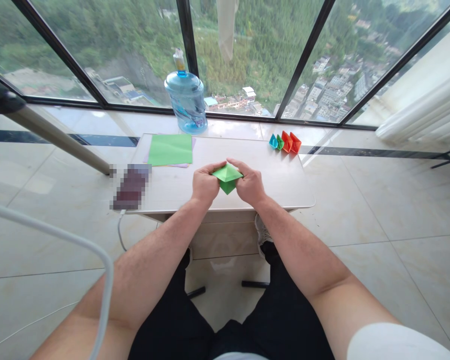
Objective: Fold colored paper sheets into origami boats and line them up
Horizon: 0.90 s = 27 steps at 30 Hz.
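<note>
Between my two hands is a folded piece of green origami paper [228, 173], raised over the near part of the table, with a diamond-shaped face on top and a point hanging below. My left hand [206, 184] grips its left corner, the thumb and fingers closed on the edge. On the opposite corner, my right hand [250, 183] is closed in the same way. Some fingertips are hidden behind the paper. At the table's back right stands a row of small folded paper boats [285, 143] in blue, green and red.
A stack of coloured paper sheets [170, 150], green on top, lies at the back left of the white table [243, 150]. A blurred-out dark device [130, 187] with a cable sits at the left edge. Behind stands a large blue water bottle [187, 102] by the window.
</note>
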Each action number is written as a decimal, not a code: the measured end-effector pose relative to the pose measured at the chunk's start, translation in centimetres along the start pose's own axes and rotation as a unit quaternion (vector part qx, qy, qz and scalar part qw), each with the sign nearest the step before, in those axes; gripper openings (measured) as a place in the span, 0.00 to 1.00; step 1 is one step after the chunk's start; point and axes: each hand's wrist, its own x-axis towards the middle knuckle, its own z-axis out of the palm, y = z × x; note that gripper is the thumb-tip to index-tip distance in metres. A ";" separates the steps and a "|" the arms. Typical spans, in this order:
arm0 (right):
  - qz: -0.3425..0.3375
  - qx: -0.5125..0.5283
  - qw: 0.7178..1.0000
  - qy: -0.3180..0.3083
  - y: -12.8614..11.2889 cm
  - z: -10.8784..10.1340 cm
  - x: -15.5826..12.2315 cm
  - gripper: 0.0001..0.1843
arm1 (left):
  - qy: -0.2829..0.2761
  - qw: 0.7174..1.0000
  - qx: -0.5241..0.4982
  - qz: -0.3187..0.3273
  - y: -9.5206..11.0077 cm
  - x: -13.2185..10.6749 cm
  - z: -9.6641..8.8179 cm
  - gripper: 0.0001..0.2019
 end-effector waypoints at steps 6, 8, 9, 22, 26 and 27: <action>0.020 0.154 0.988 0.002 0.6 0.1 0.5 0.26 | -0.008 0.990 -0.118 -0.081 0.5 0.8 -0.3 0.23; 0.041 0.208 0.977 0.009 0.6 0.1 0.8 0.25 | -0.023 0.988 -0.113 -0.106 1.0 0.7 -0.4 0.23; 0.051 0.231 0.972 0.012 0.5 0.1 0.9 0.23 | -0.035 0.987 -0.108 -0.117 1.2 0.6 -0.5 0.23; 0.082 0.294 0.952 0.032 0.4 -0.6 1.4 0.20 | -0.159 0.970 -0.132 -0.128 2.6 0.0 -1.1 0.31; 0.063 0.280 0.958 -0.007 0.5 -0.2 1.2 0.20 | -0.140 0.977 -0.110 -0.118 2.2 -0.1 -0.9 0.36; 0.057 0.275 0.960 -0.021 0.5 -0.1 1.1 0.20 | -0.130 0.979 -0.109 -0.115 2.2 0.0 -0.9 0.36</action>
